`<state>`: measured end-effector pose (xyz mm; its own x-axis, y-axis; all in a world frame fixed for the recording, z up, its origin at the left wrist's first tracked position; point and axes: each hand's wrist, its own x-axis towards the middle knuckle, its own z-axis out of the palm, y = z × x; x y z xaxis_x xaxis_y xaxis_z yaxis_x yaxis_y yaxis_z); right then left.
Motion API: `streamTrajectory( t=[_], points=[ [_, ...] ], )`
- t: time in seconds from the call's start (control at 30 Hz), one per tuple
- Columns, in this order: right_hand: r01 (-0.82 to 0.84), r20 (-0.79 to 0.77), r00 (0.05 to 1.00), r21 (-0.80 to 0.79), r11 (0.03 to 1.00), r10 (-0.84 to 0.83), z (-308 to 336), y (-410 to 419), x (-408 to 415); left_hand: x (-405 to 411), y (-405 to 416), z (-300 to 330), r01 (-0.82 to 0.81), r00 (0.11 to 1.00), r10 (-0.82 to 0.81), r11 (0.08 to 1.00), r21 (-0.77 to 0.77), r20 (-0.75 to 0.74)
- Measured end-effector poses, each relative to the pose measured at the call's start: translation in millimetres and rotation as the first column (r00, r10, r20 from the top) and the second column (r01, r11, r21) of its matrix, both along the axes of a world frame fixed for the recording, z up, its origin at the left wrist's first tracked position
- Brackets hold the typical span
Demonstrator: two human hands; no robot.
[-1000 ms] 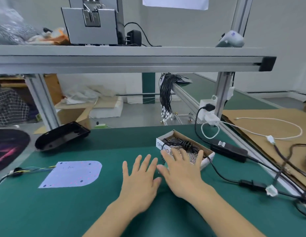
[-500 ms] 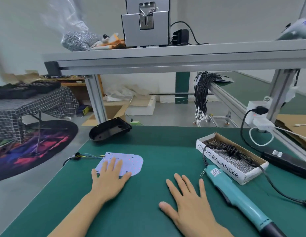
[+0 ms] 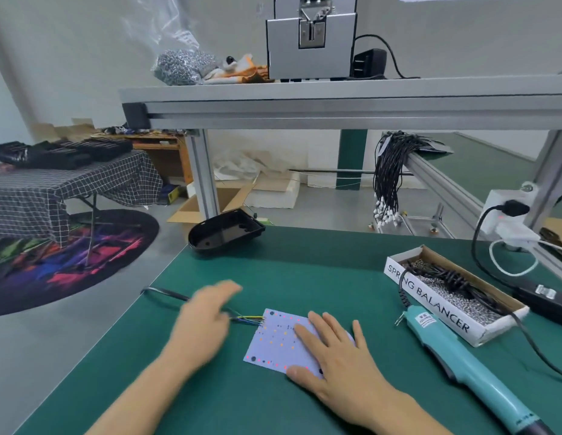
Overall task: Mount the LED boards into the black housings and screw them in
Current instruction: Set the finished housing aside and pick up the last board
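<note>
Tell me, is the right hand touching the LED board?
Touching. The head view shows the right hand lying flat with fingers spread on the LED board, covering its right part.

Both forearms bare, reaching forward from the lower edge. Right hand (image 3: 337, 356) lying flat, palm down, fingers straight and slightly spread, thumb stretched out to its left. Left hand (image 3: 207, 321) blurred, palm down, fingers pointing forward and to the right, seemingly extended; grip not discernible through the blur. Hands near each other, not touching.
</note>
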<state>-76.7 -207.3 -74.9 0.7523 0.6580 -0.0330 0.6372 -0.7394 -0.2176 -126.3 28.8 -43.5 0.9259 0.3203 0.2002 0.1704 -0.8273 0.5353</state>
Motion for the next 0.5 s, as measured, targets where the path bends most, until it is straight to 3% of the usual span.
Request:
streamTrajectory(
  t=[0.1,0.13,0.2,0.3,0.37,0.43,0.5],
  points=[
    [0.004,-0.02,1.0,-0.005,1.0,-0.004,-3,-4,-2,5,65,-1,-0.215,0.938,0.294,0.909,0.357,-0.183],
    [0.007,-0.019,1.0,-0.011,1.0,-0.007,-2,-5,-3,5,82,-3,-0.234,0.91,0.342,0.891,0.388,-0.236],
    [0.03,-0.016,0.999,-0.025,0.999,-0.03,-1,-5,-4,2,106,-5,-0.279,0.889,0.409,0.839,0.467,-0.205],
    [0.074,-0.004,0.997,-0.069,0.995,-0.074,0,-6,-8,-1,125,4,-0.475,0.84,0.542,0.719,0.507,0.018],
    [0.108,0.001,0.994,-0.089,0.99,-0.108,1,-8,-11,2,122,14,-0.579,0.812,0.563,0.742,0.34,0.154],
    [0.136,0.001,0.991,-0.093,0.986,-0.136,1,-8,-13,5,100,28,-0.56,0.8,0.48,0.812,0.162,0.359],
    [0.146,-0.012,0.989,-0.083,0.986,-0.147,2,-8,-16,5,67,43,-0.407,0.774,0.224,0.892,0.196,0.592]
  ],
)
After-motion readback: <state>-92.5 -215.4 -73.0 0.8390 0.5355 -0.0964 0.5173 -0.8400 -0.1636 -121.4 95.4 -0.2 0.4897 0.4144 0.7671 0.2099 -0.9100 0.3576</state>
